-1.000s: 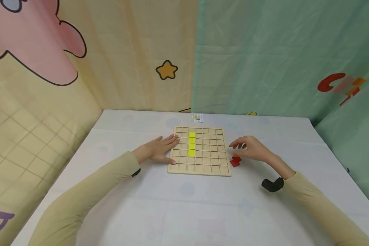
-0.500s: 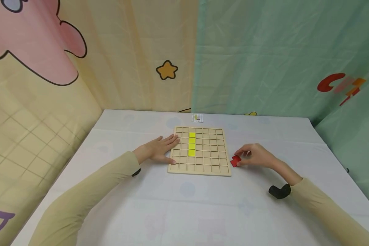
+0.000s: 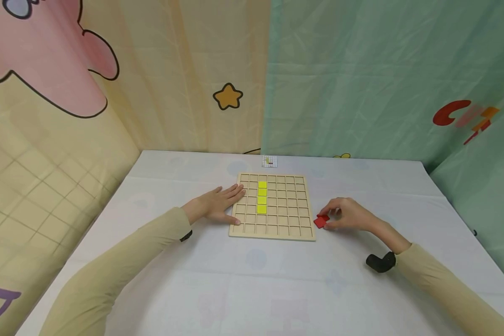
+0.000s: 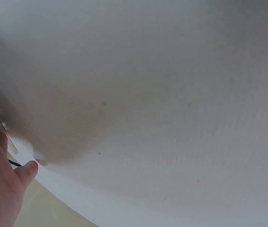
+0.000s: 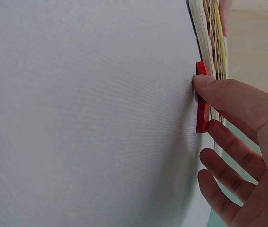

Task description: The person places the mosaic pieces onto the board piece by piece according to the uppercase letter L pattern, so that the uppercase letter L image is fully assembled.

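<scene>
My left hand (image 3: 215, 204) lies spread over the left edge of a wooden grid board (image 3: 287, 232), fingers straight. Several yellow square tiles (image 3: 262, 199) form a column in the board's cells. Just right of the board, red square tiles (image 3: 320, 221) lie on the table, one partly over another as far as I can see. My right hand (image 3: 349, 214) pinches a red tile between thumb and index finger. In the right wrist view, the thumb lies against the red tile (image 5: 202, 111) and the other fingers are loosely bent. The left wrist view shows only part of the left hand (image 4: 1, 184).
A small printed card (image 3: 269, 161) with a grid pattern lies behind the board, near the table's back edge. A white cloth covers the table (image 3: 218, 289). Patterned curtains (image 3: 344, 84) hang behind and at both sides.
My right hand has come down and toward me from above the red tiles, and its thumb and index finger have closed on them. The tiles have shifted slightly left. My left hand stays put.
</scene>
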### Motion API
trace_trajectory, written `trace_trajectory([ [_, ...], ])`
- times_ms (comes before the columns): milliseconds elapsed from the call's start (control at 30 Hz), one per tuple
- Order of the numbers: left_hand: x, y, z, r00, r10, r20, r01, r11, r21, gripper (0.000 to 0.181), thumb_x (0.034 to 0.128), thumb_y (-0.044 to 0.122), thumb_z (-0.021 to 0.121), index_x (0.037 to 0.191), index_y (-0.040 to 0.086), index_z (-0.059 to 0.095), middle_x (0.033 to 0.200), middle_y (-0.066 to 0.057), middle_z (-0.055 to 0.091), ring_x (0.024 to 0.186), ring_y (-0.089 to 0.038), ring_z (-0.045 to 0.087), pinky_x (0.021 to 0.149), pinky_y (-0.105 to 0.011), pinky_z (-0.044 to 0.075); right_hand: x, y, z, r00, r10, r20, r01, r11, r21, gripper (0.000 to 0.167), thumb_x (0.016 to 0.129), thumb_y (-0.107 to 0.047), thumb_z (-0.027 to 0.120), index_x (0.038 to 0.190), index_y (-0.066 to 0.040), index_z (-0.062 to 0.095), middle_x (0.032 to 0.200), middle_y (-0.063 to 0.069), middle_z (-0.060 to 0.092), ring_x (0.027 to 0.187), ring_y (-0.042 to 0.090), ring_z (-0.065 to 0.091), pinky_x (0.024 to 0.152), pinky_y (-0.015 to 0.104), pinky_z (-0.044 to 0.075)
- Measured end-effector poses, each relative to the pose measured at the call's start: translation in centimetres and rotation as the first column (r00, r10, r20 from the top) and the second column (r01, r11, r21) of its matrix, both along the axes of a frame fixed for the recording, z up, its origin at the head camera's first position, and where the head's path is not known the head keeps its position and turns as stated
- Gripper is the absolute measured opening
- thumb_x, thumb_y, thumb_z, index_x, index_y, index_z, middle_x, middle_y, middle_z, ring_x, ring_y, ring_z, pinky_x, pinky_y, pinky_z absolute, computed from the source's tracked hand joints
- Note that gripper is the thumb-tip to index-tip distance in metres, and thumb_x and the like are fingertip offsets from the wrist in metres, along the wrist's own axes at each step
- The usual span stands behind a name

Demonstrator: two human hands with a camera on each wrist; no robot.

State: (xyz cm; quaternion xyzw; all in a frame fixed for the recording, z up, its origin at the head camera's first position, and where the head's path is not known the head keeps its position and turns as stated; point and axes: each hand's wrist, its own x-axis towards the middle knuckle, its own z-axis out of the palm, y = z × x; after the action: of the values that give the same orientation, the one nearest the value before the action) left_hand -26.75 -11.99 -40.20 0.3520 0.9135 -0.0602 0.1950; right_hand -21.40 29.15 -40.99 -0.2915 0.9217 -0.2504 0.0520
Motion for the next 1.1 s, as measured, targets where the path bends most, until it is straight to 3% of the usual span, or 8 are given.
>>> trace_trajectory([
  [400, 0.0, -0.1, 0.0, 1.000, -0.009, -0.010, 0.009, 1.000, 0.012, 0.100, 0.0867, 0.074, 0.040, 0.156, 0.016, -0.003, 0.163, -0.003, -0.010, 0.151, -0.021, -0.006, 0.119, -0.055, 0.011, -0.1, -0.5, 0.3, 1.000, -0.008, 0.007, 0.008, 0.999, 0.035, 0.023, 0.074, -0.020, 0.081, 0.096, -0.019, 0.074, 0.090, -0.012, 0.066, 0.081, 0.010, 0.057, 0.071, 0.023, 0.048],
  [733, -0.1, -0.1, 0.0, 1.000, 0.001, -0.011, -0.001, 1.000, 0.005, 0.101, 0.0859, 0.075, 0.040, 0.155, 0.017, -0.004, 0.163, -0.002, -0.011, 0.151, -0.020, -0.007, 0.120, -0.054, 0.011, -0.3, -1.4, 0.8, 0.994, -0.043, -0.100, 0.049, 0.997, 0.052, 0.019, 0.073, -0.024, 0.083, 0.090, -0.018, 0.075, 0.087, -0.010, 0.071, 0.078, 0.011, 0.059, 0.070, 0.026, 0.051],
  [867, -0.1, -0.1, 0.0, 1.000, 0.002, -0.007, -0.002, 1.000, 0.007, 0.101, 0.0858, 0.075, 0.040, 0.155, 0.017, -0.005, 0.163, -0.001, -0.011, 0.151, -0.020, -0.007, 0.120, -0.054, 0.011, -0.6, -2.3, 1.3, 0.993, -0.047, -0.105, 0.051, 0.998, 0.035, 0.019, 0.074, -0.023, 0.082, 0.090, -0.016, 0.076, 0.088, -0.006, 0.072, 0.077, 0.011, 0.060, 0.069, 0.027, 0.051],
  [1100, 0.0, -0.1, -0.1, 1.000, -0.011, -0.008, 0.011, 1.000, 0.019, 0.100, 0.0867, 0.074, 0.040, 0.156, 0.016, -0.003, 0.163, -0.002, -0.010, 0.151, -0.021, -0.006, 0.119, -0.055, 0.011, -1.2, -4.9, 1.5, 0.989, -0.130, -0.073, 0.129, 0.992, -0.013, 0.023, 0.075, -0.030, 0.081, 0.092, -0.015, 0.076, 0.085, -0.005, 0.072, 0.076, 0.011, 0.057, 0.065, 0.025, 0.047],
])
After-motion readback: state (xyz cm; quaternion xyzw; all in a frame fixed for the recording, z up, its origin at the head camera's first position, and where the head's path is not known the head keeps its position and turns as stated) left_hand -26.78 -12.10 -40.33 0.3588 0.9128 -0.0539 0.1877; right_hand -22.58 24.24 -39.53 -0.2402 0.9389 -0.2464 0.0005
